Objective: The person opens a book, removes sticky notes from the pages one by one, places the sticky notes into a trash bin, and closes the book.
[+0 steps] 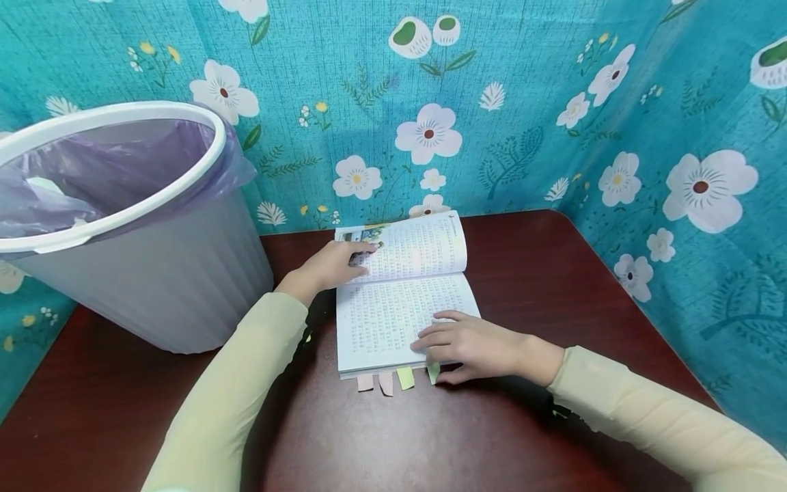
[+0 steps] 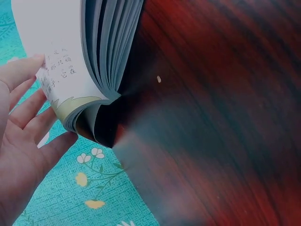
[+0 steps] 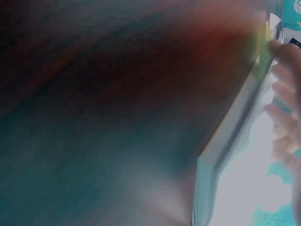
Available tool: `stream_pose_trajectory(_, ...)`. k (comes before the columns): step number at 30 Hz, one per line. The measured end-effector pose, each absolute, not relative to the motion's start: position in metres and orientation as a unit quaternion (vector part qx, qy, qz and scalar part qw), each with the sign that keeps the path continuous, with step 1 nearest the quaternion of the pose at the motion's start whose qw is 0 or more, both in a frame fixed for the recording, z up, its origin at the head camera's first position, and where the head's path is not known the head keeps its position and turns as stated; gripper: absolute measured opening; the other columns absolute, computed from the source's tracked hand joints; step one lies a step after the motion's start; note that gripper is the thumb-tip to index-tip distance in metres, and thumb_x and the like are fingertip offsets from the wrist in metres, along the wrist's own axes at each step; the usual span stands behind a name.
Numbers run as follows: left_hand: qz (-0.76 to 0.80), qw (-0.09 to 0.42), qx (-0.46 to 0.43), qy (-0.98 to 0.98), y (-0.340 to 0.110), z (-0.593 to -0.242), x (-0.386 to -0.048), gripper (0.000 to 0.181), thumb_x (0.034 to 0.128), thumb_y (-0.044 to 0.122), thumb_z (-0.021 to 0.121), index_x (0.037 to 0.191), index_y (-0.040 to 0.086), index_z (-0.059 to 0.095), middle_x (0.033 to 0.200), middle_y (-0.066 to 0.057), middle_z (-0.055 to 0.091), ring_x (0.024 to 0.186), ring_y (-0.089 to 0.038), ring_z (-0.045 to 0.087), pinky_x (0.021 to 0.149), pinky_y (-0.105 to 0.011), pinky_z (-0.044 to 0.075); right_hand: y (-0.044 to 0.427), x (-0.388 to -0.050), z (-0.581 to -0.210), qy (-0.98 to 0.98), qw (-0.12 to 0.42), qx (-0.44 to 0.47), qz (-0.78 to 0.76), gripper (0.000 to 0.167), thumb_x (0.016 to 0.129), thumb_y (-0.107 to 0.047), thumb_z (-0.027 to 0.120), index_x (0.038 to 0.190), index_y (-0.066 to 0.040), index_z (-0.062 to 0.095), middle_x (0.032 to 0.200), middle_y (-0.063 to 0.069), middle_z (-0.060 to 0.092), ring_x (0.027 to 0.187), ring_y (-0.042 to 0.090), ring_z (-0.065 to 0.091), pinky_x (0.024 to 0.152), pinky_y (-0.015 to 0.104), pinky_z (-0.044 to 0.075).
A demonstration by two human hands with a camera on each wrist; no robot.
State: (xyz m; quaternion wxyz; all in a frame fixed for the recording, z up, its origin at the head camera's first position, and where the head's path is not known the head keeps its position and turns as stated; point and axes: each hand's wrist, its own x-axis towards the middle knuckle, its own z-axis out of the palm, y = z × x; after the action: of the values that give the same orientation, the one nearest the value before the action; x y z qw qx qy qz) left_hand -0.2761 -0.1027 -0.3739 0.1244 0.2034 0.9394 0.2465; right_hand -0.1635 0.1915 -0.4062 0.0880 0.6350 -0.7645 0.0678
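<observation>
An open book (image 1: 399,314) lies with printed text on both pages and a picture near the top left. My left hand (image 1: 328,265) rests at the upper page's left edge, fingers relaxed; in the left wrist view, the fingers of that hand (image 2: 23,113) touch the curved page edge (image 2: 70,70). My right hand (image 1: 470,347) lies spread over the lower page's right side, its thumb by a green tab (image 1: 433,372). A yellow tab (image 1: 406,378) and two pink tabs (image 1: 365,382) stick out below. The right wrist view shows the right hand (image 3: 287,103) blurred beside the overexposed page (image 3: 240,179).
A grey bin (image 1: 166,273) with a white rim and purple liner (image 1: 123,164) stands left of the book on the dark red table (image 1: 393,444). Blue-green floral cloth (image 1: 522,102) hangs behind and on the right. A tiny pale speck (image 2: 159,79) lies on the table.
</observation>
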Motion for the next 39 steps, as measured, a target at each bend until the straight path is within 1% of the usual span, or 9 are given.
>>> stream_pose_trajectory(4, 0.237, 0.117, 0.201, 0.943, -0.101, -0.37, -0.273, 0.054, 0.0992, 0.017, 0.07, 0.151, 0.017, 0.053, 0.152, -0.014, 0.051, 0.122, -0.024, 0.054, 0.094, -0.038, 0.049, 0.19, -0.165, -0.405, -0.734, 0.112, 0.663, 0.102, 0.01, 0.088, -0.018, 0.08, 0.095, -0.016, 0.073, 0.118, -0.003, 0.072, 0.11, 0.012, 0.066, 0.097, 0.039, 0.049)
stream_pose_trajectory(8, 0.211, 0.104, 0.202, 0.951, -0.097, -0.364, -0.269, 0.055, 0.0984, 0.017, 0.071, 0.151, 0.015, 0.053, 0.148, -0.014, 0.055, 0.111, -0.025, 0.058, 0.085, -0.035, 0.05, 0.192, -0.164, -0.401, -0.735, 0.098, 0.652, 0.155, 0.002, 0.098, -0.015, 0.071, 0.099, -0.014, 0.072, 0.112, -0.004, 0.073, 0.102, 0.01, 0.066, 0.088, 0.03, 0.05)
stream_pose_trajectory(12, 0.174, 0.079, 0.215, 0.958, -0.092, -0.358, -0.261, 0.052, 0.0994, 0.015, 0.069, 0.149, 0.014, 0.054, 0.138, -0.015, 0.062, 0.092, -0.024, 0.061, 0.076, -0.033, 0.051, 0.195, -0.163, -0.395, -0.748, 0.111, 0.618, 0.214, 0.018, 0.106, -0.022, 0.057, 0.104, -0.012, 0.071, 0.108, -0.005, 0.073, 0.095, 0.008, 0.065, 0.08, 0.027, 0.05)
stream_pose_trajectory(17, 0.137, 0.027, 0.235, 0.962, -0.086, -0.349, -0.249, 0.039, 0.1008, 0.012, 0.065, 0.139, 0.008, 0.062, 0.128, -0.015, 0.068, 0.083, -0.02, 0.065, 0.076, -0.033, 0.055, 0.194, -0.162, -0.394, -0.762, 0.204, 0.568, 0.233, 0.028, 0.11, -0.027, 0.048, 0.104, -0.011, 0.071, 0.099, -0.007, 0.072, 0.086, 0.008, 0.064, 0.076, 0.027, 0.046)
stream_pose_trajectory(22, 0.127, 0.013, 0.224, 0.966, -0.079, -0.339, -0.231, 0.036, 0.1018, 0.018, 0.064, 0.135, 0.005, 0.065, 0.135, -0.018, 0.064, 0.077, -0.02, 0.067, 0.07, -0.034, 0.057, 0.19, -0.167, -0.397, -0.773, 0.305, 0.518, 0.205, 0.03, 0.111, -0.028, 0.046, 0.1, -0.01, 0.068, 0.087, -0.005, 0.071, 0.075, 0.011, 0.064, 0.074, 0.034, 0.045)
stream_pose_trajectory(25, 0.136, 0.029, 0.221, 0.965, -0.075, -0.333, -0.218, 0.041, 0.1022, 0.027, 0.065, 0.136, 0.003, 0.065, 0.137, -0.021, 0.062, 0.081, -0.022, 0.07, 0.07, -0.035, 0.058, 0.188, -0.174, -0.395, -0.767, 0.351, 0.509, 0.169, 0.03, 0.111, -0.027, 0.046, 0.098, -0.01, 0.065, 0.079, -0.004, 0.068, 0.067, 0.011, 0.061, 0.07, 0.037, 0.043)
stream_pose_trajectory(32, 0.161, 0.038, 0.27, 0.949, -0.077, -0.325, -0.195, 0.047, 0.0985, 0.039, 0.07, 0.13, 0.003, 0.07, 0.113, -0.015, 0.074, 0.072, -0.013, 0.07, 0.065, -0.032, 0.057, 0.186, -0.194, -0.388, -0.731, 0.44, 0.513, 0.095, 0.026, 0.109, -0.022, 0.052, 0.093, -0.006, 0.067, 0.07, 0.003, 0.067, 0.058, 0.015, 0.059, 0.061, 0.036, 0.041)
stream_pose_trajectory(36, 0.198, 0.052, 0.289, 0.935, -0.084, -0.325, -0.191, 0.048, 0.0941, 0.041, 0.075, 0.127, 0.006, 0.072, 0.115, -0.009, 0.074, 0.086, -0.014, 0.068, 0.079, -0.035, 0.057, 0.186, -0.204, -0.385, -0.722, 0.457, 0.518, 0.051, 0.022, 0.108, -0.019, 0.053, 0.095, -0.006, 0.065, 0.068, 0.004, 0.064, 0.057, 0.015, 0.056, 0.059, 0.034, 0.041)
stream_pose_trajectory(39, 0.207, 0.084, 0.304, 0.926, -0.088, -0.327, -0.188, 0.052, 0.0906, 0.043, 0.078, 0.128, 0.006, 0.072, 0.122, -0.007, 0.072, 0.097, -0.017, 0.066, 0.088, -0.038, 0.055, 0.186, -0.207, -0.381, -0.721, 0.455, 0.522, 0.018, 0.019, 0.109, -0.016, 0.05, 0.098, -0.006, 0.063, 0.068, 0.004, 0.063, 0.056, 0.014, 0.055, 0.058, 0.033, 0.042)
